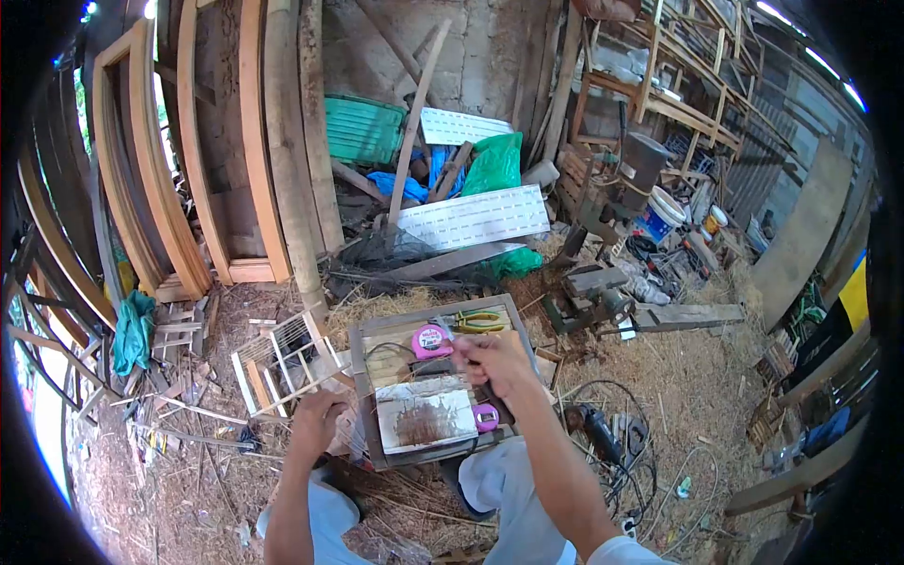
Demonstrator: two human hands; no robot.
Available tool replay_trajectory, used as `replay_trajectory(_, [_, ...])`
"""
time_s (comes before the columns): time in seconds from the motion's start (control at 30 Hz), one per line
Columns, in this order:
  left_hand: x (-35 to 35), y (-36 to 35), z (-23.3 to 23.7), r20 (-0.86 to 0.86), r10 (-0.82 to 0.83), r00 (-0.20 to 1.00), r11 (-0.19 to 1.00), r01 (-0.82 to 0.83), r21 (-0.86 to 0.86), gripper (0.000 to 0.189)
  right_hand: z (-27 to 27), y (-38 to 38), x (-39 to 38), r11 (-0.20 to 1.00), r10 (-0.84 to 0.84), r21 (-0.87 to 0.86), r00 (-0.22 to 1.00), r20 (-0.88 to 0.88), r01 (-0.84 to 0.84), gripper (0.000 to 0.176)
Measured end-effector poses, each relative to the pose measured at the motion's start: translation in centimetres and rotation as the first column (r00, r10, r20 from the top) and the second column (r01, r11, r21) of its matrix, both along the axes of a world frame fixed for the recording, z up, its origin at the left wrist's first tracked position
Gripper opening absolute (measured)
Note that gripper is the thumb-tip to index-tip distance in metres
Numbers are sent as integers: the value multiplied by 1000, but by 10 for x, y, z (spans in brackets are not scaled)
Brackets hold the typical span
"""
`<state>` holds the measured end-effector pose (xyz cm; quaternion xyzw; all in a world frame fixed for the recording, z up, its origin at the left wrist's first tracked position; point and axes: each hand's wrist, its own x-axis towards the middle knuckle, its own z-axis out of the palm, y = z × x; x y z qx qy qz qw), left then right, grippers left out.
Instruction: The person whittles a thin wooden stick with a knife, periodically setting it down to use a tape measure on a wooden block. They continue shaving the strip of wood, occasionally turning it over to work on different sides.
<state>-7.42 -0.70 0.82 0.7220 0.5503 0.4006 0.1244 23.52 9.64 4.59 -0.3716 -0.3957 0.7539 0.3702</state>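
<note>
My right hand is above a small wooden tray-like table, its thumb and fingertips pinched together; anything between them is too small to make out. Just left of its fingertips lies a round pink tape measure. Yellow-handled pliers lie behind that hand. At the table's left edge is my left hand, its fingers curled inward, and what they grip, if anything, is hidden. Between both hands rests a white block with brown stains. A second, pink-purple tape measure sits at its right side.
A wire-and-wood rack stands left of the table. On the right are a power tool with a black cord and a metal vise-like device. Wooden frames lean at the left. Straw and shavings cover the floor.
</note>
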Motion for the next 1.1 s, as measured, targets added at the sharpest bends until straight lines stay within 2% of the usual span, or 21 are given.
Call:
replay_trajectory(0.07, [-23, -6, -7, -102, 40, 994, 999, -37, 34, 5, 13, -1, 20, 996, -85, -3, 996, -16, 85, 27])
replay_trajectory(0.13, [-42, -9, -14, -98, 100, 990, 995, -97, 36, 4, 16, -1, 36, 988, -156, -2, 987, -33, 156, 26])
replay_trajectory(0.2, [-61, -10, -28, -83, 180, 980, 983, -181, -9, 2, 12, -1, 49, 949, -294, 95, 954, -60, 299, 28])
replay_trajectory(0.23, [-64, -14, -24, -194, 203, 960, 977, -186, 104, 6, 11, 2, 56, 914, -384, 88, 913, -136, 397, 27])
replay_trajectory(0.3, [-64, -21, -24, -132, 273, 953, 962, -268, 59, 6, 10, 5, 71, 838, -478, 140, 833, -280, 528, 25])
replay_trajectory(0.33, [-64, -21, -28, -64, 328, 942, 944, -329, 10, 5, 6, 5, 66, 843, -469, 141, 837, -282, 520, 25])
replay_trajectory(0.37, [-67, -16, -39, 33, 317, 948, 948, -316, -30, 7, 1, 6, 60, 832, -512, 152, 845, -156, 533, 22])
replay_trajectory(0.4, [-58, -15, -31, 36, 317, 948, 948, -316, -31, 7, -1, 5, 52, 820, -552, 165, 833, -26, 548, 20])
replay_trajectory(0.43, [-39, -11, -14, 130, 292, 947, 955, -281, -97, 6, 34, -17, 28, 864, -498, 126, 865, 63, 488, 18])
replay_trajectory(0.47, [-24, -6, -4, 221, 272, 937, 957, -240, -162, 6, 19, -12, 27, 946, -278, 175, 960, 0, 274, 15])
replay_trajectory(0.53, [-10, 7, -5, 245, 192, 950, 981, -175, -89, 7, 16, -16, 3, 994, -65, 94, 998, 11, 63, 14])
replay_trajectory(0.57, [-1, 13, -1, 234, 171, 957, 985, -158, -76, 7, 14, -19, -12, 999, 8, 40, 1000, -8, -7, 20])
replay_trajectory(0.63, [20, 19, 4, 229, 147, 962, 989, -136, -61, 7, 11, -25, -36, 968, 242, 77, 970, -36, -239, 37])
replay_trajectory(0.67, [31, 21, 9, 255, 115, 960, 992, -97, -84, 7, 2, -23, -47, 958, 284, 72, 956, -74, -279, 44])
replay_trajectory(0.73, [48, 24, 10, 289, 66, 955, 993, -34, -117, 7, 5, -26, -62, 955, 296, 62, 948, -118, -290, 38])
replay_trajectory(0.8, [60, 23, 8, 221, -74, 972, 997, 64, 52, 6, 3, -27, -69, 959, 283, 45, 952, -115, -280, 33])
replay_trajectory(0.87, [63, 17, 10, 218, -52, 975, 997, 63, -43, 6, 4, -23, -64, 959, 282, 44, 953, -109, -279, 29])
replay_trajectory(0.93, [55, 17, 11, 240, -90, 966, 987, 120, -109, 5, -1, -18, -58, 929, 331, 170, 943, 15, -329, 23])
replay_trajectory(1.0, [44, 17, -1, 286, -117, 951, 981, 156, -119, 6, 1, -17, -48, 959, 245, 139, 969, 31, -246, 23])
replay_trajectory(1.07, [36, 11, 3, 332, -154, 931, 919, 259, -299, 8, 11, -18, -35, 951, 263, 133, 956, 128, -279, 26])
replay_trajectory(1.1, [33, 8, 4, 286, -162, 944, 910, 255, -328, 9, 12, -18, -30, 953, 252, 133, 956, 148, -272, 26])
